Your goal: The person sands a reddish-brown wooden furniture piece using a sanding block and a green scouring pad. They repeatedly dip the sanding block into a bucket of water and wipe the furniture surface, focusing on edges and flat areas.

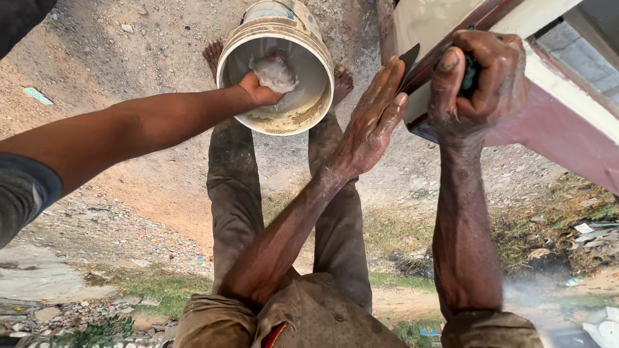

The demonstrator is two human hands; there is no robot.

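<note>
White putty filled the bottom of the plastic bucket (276, 64), which a co-worker's hand (259, 89) held up from inside the rim. Right of the bucket, the person's right hand (480, 80) was closed around the handle of a putty knife (412, 64), its dark blade lying against the cream window frame (541, 71). The left hand (374, 119) was flat and empty, fingers steadying the blade. The step in hand appeared to be spreading filler; the next stroke likely called for even blade pressure.
</note>
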